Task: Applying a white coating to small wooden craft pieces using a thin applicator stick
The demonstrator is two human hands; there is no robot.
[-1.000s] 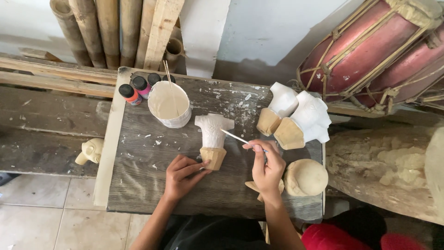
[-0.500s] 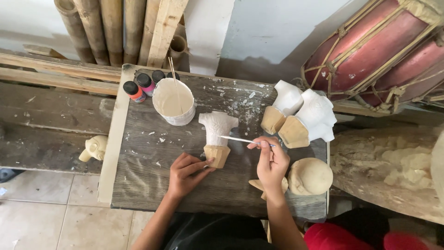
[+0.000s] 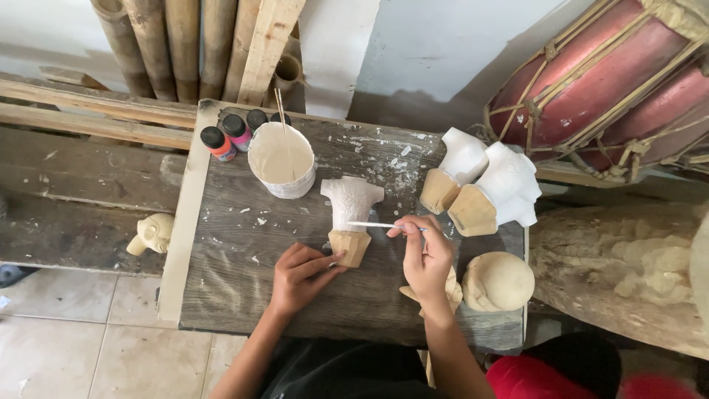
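Wooden carving (image 3: 351, 218), half coated white, lying near the centre of the grey wooden table (image 3: 244, 288), white top pointing to twelve o'clock and bare wood base to six

Left hand (image 3: 299, 277) at seven o'clock from the carving, fingers stretched forward and loosely spread, fingertips touching the bare base and steadying it, nothing clasped inside the palm

Right hand (image 3: 428, 255) at four o'clock from the carving, fingers pinched closed around a thin brush (image 3: 377, 224), handle running toward nine o'clock, white tip just meeting the carving's narrow middle

White paint cup (image 3: 281, 161) at eleven o'clock from the carving, thin stick leaning inside, near but apart

Small paint bottles (image 3: 230, 134) with black caps clustered at ten o'clock from the cup, just beside its rim

Two white-painted carvings (image 3: 487, 181) with bare wood bases at two o'clock from the held piece, touching each other

Round unpainted carved head (image 3: 498, 281) at three o'clock from the right hand, just beside it

Small unpainted figure (image 3: 151, 235) off the table's edge at nine o'clock, resting on the planks

Red drum (image 3: 591, 81) laced with cord at the two o'clock corner, well apart

Bamboo poles (image 3: 155, 41) standing at eleven o'clock behind the table
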